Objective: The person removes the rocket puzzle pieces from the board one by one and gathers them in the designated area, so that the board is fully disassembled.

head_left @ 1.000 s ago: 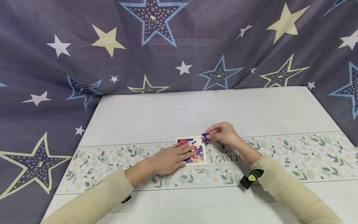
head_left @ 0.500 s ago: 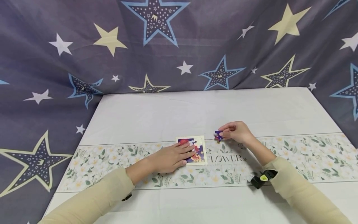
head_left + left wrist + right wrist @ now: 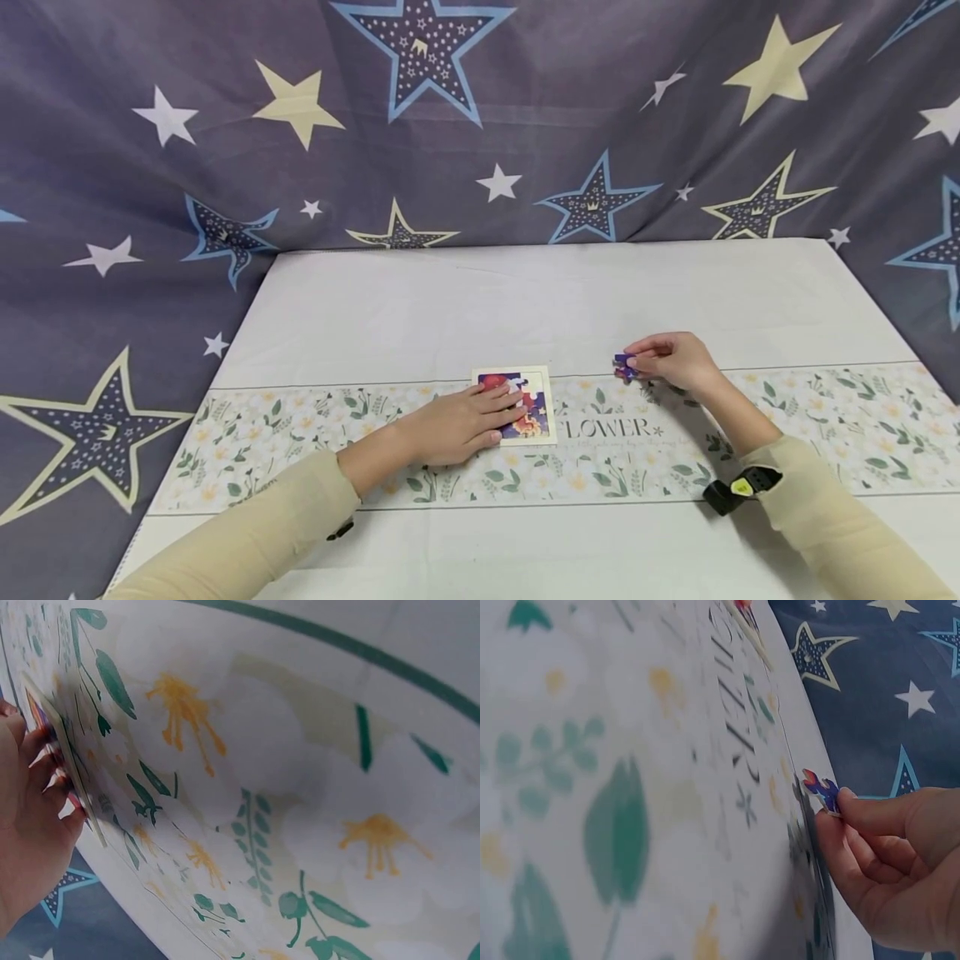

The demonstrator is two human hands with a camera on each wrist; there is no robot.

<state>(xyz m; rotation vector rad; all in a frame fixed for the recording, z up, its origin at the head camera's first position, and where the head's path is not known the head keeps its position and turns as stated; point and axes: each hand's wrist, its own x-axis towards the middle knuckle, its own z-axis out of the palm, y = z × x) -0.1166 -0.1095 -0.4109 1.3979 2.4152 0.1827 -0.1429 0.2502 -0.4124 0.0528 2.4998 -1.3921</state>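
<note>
A small jigsaw puzzle (image 3: pixel 534 407) in a pale frame lies on the floral strip of the tablecloth, its upper right part bare of pieces. Flat fingers of my left hand (image 3: pixel 457 425) rest on the puzzle's left side and hide part of its picture. To the right, my right hand (image 3: pixel 675 362) pinches a purple puzzle piece (image 3: pixel 624 367) between thumb and fingertips. In the right wrist view the puzzle piece (image 3: pixel 823 791) shows red and blue colours and is held above the cloth. The left wrist view catches the puzzle's frame (image 3: pixel 71 769) edge-on beneath the left hand.
A white tablecloth (image 3: pixel 420 308) with a printed floral band covers the table. Behind it hangs a dark star-patterned curtain (image 3: pixel 450 167). A black wrist strap (image 3: pixel 742 487) sits by the right sleeve.
My right hand has moved to the right, away from the puzzle, carrying the puzzle piece. My left hand stays on the puzzle.
</note>
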